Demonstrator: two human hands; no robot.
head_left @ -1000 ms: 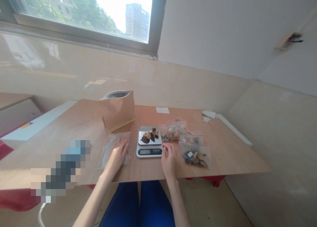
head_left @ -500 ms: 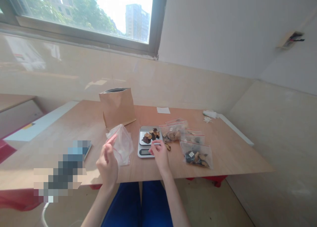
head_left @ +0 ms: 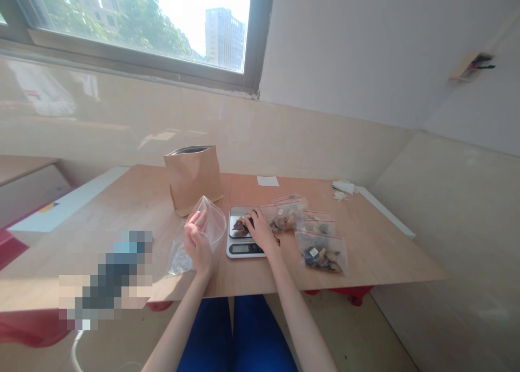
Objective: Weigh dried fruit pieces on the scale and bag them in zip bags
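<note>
A clear zip bag with its mouth spread apart is held by my left hand, just left of the scale. On the scale lie dark and tan dried pieces. My right hand reaches over the scale's plate, its fingers curled down on the pieces; how firmly they grip is hidden. Right of the scale are filled clear bags, one with dried slices and a nearer one with dark and tan pieces.
A brown paper bag stands behind the clear bag. Farther back lies a white paper. White scraps are at the back right. A blurred-out object with a white cable lies at the left.
My left hand has moved right with the clear bag, whose mouth is now wider. My right hand has moved up from the scale's display onto the dried pieces.
</note>
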